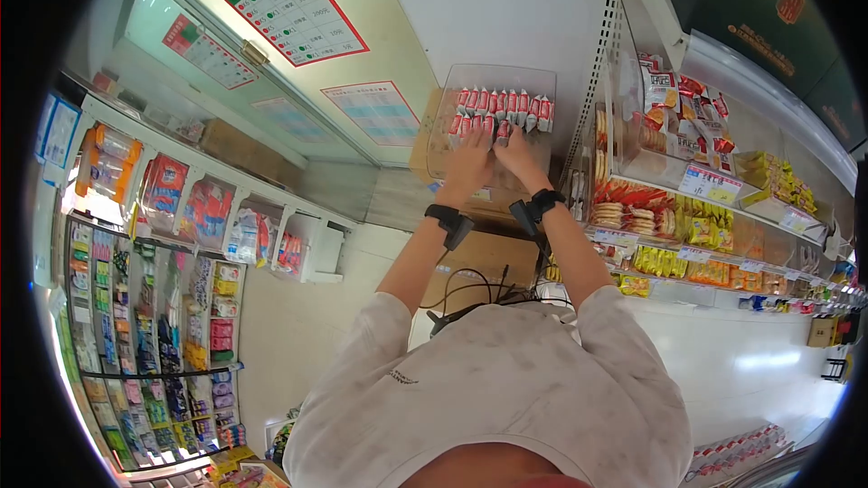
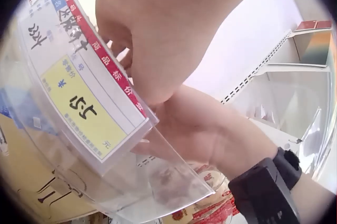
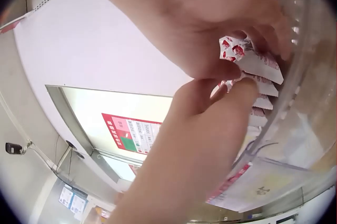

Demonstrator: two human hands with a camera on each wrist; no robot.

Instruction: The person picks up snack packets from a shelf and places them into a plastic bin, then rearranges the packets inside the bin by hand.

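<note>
Small red-and-white wrapped snack packets (image 1: 493,101) stand in rows inside a clear plastic bin (image 1: 440,126). Both hands reach over its front edge. My right hand (image 1: 517,155) pinches a packet (image 1: 504,129) at the front of the rows; the right wrist view shows its fingers curled over a packet (image 3: 238,50). Close beside it, my left hand (image 1: 468,165) has its fingers bent around the front-row packets, with thumb and forefinger together at one in the right wrist view. In the left wrist view, a handwritten price tag (image 2: 79,95) on the bin's front partly hides the left fingers (image 2: 120,50).
The bin stands on a cardboard box (image 1: 423,152) against a white wall. Shelves of packaged snacks (image 1: 696,217) rise close on the right. A glass door (image 1: 271,63) with posters is at the left, and hanging goods (image 1: 149,334) line racks further left.
</note>
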